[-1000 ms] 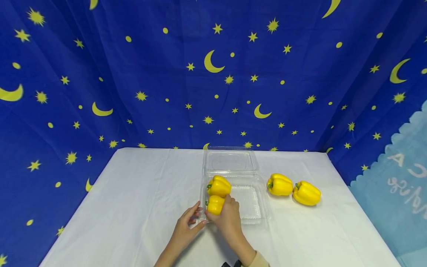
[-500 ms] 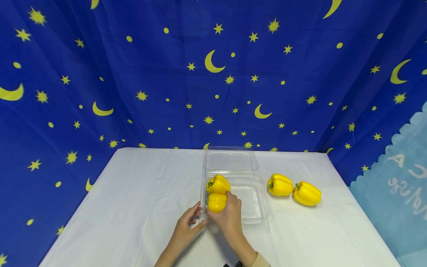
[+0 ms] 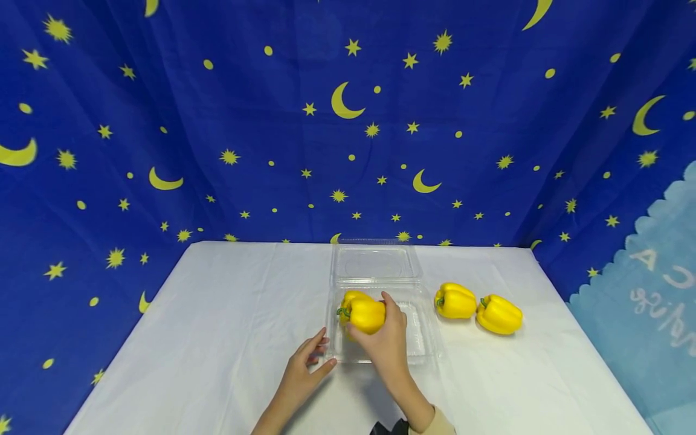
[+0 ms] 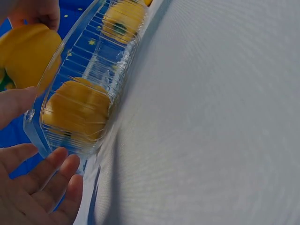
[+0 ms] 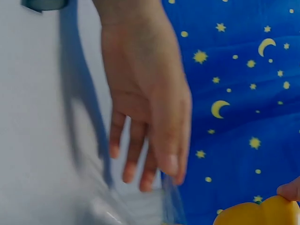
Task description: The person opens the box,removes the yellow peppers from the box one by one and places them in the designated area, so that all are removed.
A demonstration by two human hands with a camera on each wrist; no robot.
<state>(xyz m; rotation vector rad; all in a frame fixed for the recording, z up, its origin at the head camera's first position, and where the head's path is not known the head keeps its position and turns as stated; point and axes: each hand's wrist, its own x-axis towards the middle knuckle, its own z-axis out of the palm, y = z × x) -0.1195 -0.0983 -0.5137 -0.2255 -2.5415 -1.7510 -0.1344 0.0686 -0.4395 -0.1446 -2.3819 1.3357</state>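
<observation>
My right hand grips a yellow bell pepper by thumb and fingers, over the left side of a clear plastic clamshell box. Partly hidden behind it, a second yellow bell pepper lies in the box. My left hand stays at the box's front left corner, its fingers spread. In the left wrist view, the held pepper is raised above the rim, while the other pepper shows through the ribbed wall. The right wrist view catches the held pepper at its lower edge, with my left hand mid-frame.
Two more yellow bell peppers, a nearer-left one and a right one, lie on the white tablecloth right of the box. The box's lid lies folded back behind. A blue star-and-moon curtain closes off the far side.
My right hand has lifted its pepper up from the box's front left and shifted it right and away, over the second pepper. My left hand has kept its place.
</observation>
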